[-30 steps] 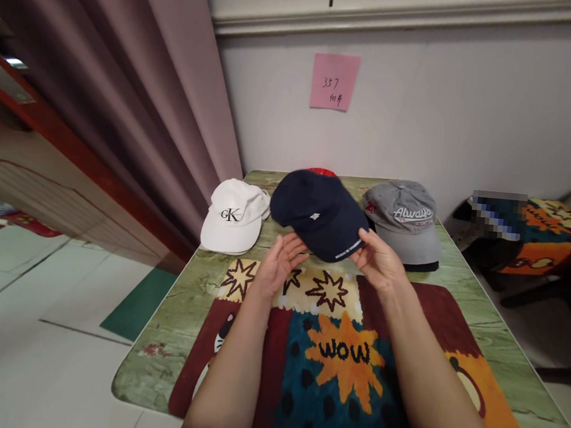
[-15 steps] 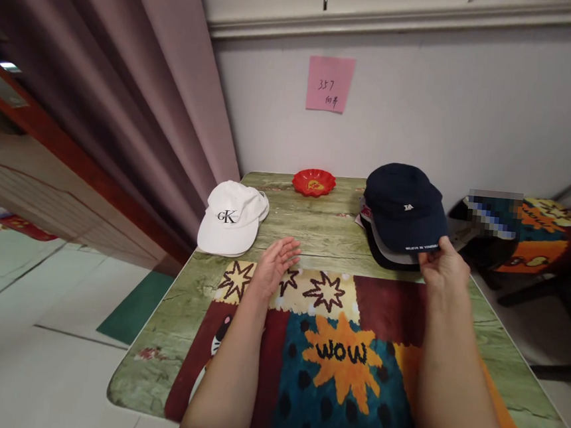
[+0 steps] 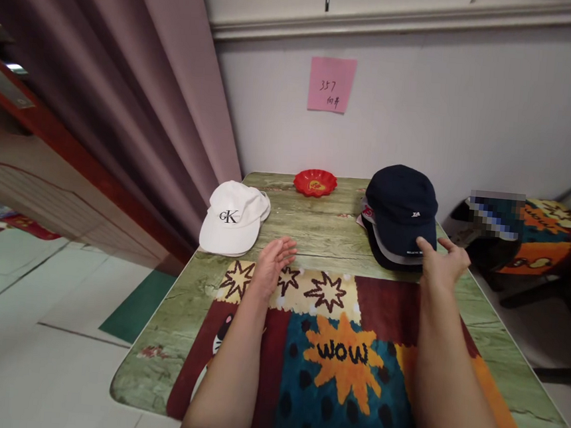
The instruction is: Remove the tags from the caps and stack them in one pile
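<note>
A navy cap [image 3: 401, 194] sits on top of a small stack of caps on the right of the table. Beneath it the brims of a grey cap [image 3: 398, 256] and a black cap [image 3: 386, 259] show. My right hand [image 3: 444, 260] is at the navy brim's right corner, its thumb against the brim and its fingers spread away to the right. Over the near edge of the bare tabletop, my left hand [image 3: 275, 260] is open and holds nothing. Left of it lies a white cap [image 3: 235, 219] with black "CK"-like letters.
A red scalloped dish [image 3: 315, 182] stands at the back of the table [image 3: 309, 226]. A patterned mat [image 3: 341, 379] with "WOW" covers the front. Behind is a wall with a pink note [image 3: 331, 85]; a purple curtain [image 3: 177, 84] hangs on the left.
The navy cap has turned so its brim points more toward me and sits over the stack. My right fingers have spread from the brim. My left hand has barely moved.
</note>
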`<action>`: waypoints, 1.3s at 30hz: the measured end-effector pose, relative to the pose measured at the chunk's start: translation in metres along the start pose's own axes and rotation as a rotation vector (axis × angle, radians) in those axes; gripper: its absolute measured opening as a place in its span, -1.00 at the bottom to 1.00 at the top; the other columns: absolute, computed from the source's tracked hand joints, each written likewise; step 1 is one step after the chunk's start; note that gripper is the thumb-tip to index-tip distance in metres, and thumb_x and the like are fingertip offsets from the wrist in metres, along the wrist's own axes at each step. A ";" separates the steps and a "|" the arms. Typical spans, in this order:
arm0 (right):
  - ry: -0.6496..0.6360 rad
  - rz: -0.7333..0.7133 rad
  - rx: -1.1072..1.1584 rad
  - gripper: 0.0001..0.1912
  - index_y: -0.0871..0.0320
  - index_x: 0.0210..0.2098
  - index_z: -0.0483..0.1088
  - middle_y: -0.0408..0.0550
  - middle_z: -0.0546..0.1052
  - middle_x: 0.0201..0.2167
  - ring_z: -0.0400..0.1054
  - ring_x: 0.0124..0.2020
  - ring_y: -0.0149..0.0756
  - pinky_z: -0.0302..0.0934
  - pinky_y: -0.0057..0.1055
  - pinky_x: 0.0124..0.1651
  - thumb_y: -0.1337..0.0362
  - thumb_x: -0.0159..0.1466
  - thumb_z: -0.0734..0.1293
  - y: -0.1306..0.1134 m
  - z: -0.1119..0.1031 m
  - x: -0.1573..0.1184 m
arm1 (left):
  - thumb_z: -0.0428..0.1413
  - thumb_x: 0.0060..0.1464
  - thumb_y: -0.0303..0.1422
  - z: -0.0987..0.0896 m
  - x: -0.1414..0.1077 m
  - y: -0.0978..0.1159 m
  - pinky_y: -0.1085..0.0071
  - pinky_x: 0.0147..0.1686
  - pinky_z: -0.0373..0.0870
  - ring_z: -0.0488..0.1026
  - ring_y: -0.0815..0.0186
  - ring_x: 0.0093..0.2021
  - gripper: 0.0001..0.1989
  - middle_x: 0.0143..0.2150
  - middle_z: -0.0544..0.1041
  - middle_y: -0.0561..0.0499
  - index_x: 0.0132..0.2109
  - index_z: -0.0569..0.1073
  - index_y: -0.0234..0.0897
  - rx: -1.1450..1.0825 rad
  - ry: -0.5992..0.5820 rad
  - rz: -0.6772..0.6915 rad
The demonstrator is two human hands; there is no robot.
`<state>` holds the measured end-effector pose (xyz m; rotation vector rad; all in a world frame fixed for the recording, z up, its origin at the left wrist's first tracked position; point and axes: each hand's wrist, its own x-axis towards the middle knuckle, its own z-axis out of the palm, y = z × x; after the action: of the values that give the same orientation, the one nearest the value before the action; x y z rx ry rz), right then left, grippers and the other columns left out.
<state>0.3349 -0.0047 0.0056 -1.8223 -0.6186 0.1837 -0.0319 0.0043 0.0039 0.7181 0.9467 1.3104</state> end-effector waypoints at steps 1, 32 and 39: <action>0.050 -0.048 -0.096 -0.39 0.15 0.01 0.42 0.18 0.28 0.25 0.10 0.30 0.21 -0.01 0.19 0.29 0.04 0.01 0.48 -0.002 0.000 -0.004 | 0.24 0.08 -0.20 0.000 0.000 0.000 0.33 -0.18 0.47 0.57 0.29 -0.24 -0.67 -0.12 0.62 -0.15 -0.08 0.53 -0.33 0.009 0.027 0.024; -0.020 -0.409 -0.188 -0.54 0.15 0.00 0.46 0.23 0.34 0.24 0.19 0.26 0.12 -0.07 0.15 0.29 0.09 0.16 0.33 -0.015 0.018 -0.030 | 0.49 -0.36 -0.27 -0.080 0.014 0.040 -0.26 0.25 -0.03 0.08 -0.31 0.35 -0.08 0.34 0.12 -0.38 0.12 0.17 -0.22 0.897 1.133 0.276; -0.059 -0.433 -0.182 -0.55 0.16 0.00 0.43 0.23 0.33 0.22 0.17 0.26 0.10 -0.03 0.14 0.29 0.08 0.18 0.32 -0.013 0.023 -0.030 | 0.39 -0.19 -0.37 -0.086 0.015 0.042 -0.12 0.30 -0.02 0.18 -0.14 0.32 -0.40 0.22 0.24 -0.29 -0.05 0.25 -0.23 0.713 1.189 0.301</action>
<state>0.2957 0.0022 0.0047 -1.8119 -1.0833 -0.1139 -0.1273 0.0189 -0.0018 0.5704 2.4159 1.6769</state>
